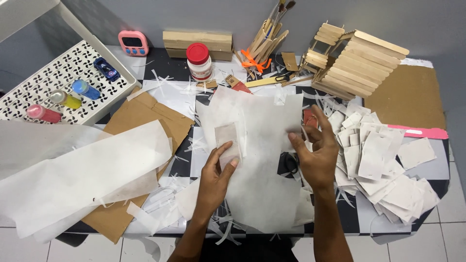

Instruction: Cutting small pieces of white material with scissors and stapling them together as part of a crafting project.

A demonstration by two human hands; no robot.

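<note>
Checkered table (187, 165) against a grey wall, paper scraps everywhere; left hand (216, 177) and right hand (315, 157) both pinch thin translucent sheet (257, 160).

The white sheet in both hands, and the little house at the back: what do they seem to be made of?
The white sheet, held by the left hand and right hand, looks like thin, matte, translucent paper or tissue: the small rectangular template shows through it. The little house seems built of flat, pale, unpainted wooden craft sticks laid in overlapping rows.
</note>
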